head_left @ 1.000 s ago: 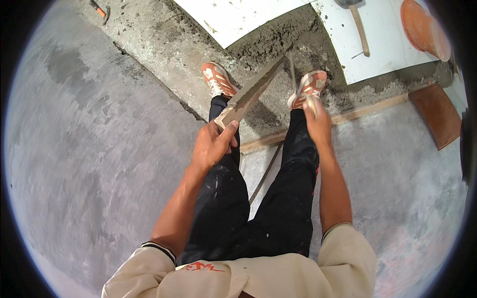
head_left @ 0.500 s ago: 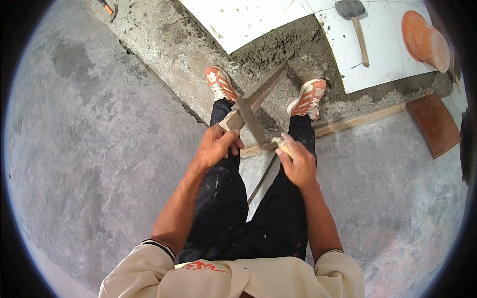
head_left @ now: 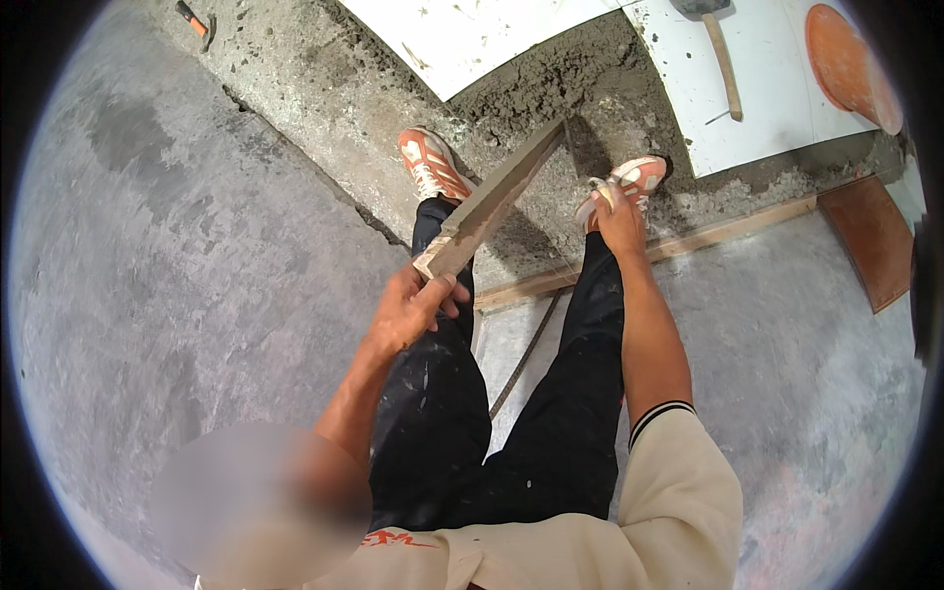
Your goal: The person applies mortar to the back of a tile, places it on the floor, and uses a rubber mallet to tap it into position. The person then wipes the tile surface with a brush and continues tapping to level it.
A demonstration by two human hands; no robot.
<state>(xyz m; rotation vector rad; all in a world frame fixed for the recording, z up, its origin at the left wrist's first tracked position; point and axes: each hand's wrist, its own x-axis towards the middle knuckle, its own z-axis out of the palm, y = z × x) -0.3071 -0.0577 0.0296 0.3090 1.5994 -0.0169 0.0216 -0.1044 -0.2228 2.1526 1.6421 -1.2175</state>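
Observation:
My left hand grips the near, pale end of a long grey bar, which looks like a wooden strip coated in mortar. The bar slants away to the upper right, over the ground between my shoes. My right hand is closed round the light-coloured handle of a trowel, above my right shoe. The trowel's dark grey blade points away from me, its tip close to the bar's far end; whether they touch I cannot tell. Part of my left arm is hidden by a blurred patch.
White tiles lie beyond the rough mortar bed. On the right-hand tiles are a mallet and an orange bucket. A wooden strip edges the bed, with a brown tile at its right. An orange-handled tool lies far left.
My right hand has moved away and to the right with the trowel, from the bar's near part toward its far end. My left hand has shifted slightly nearer and left, still holding the bar.

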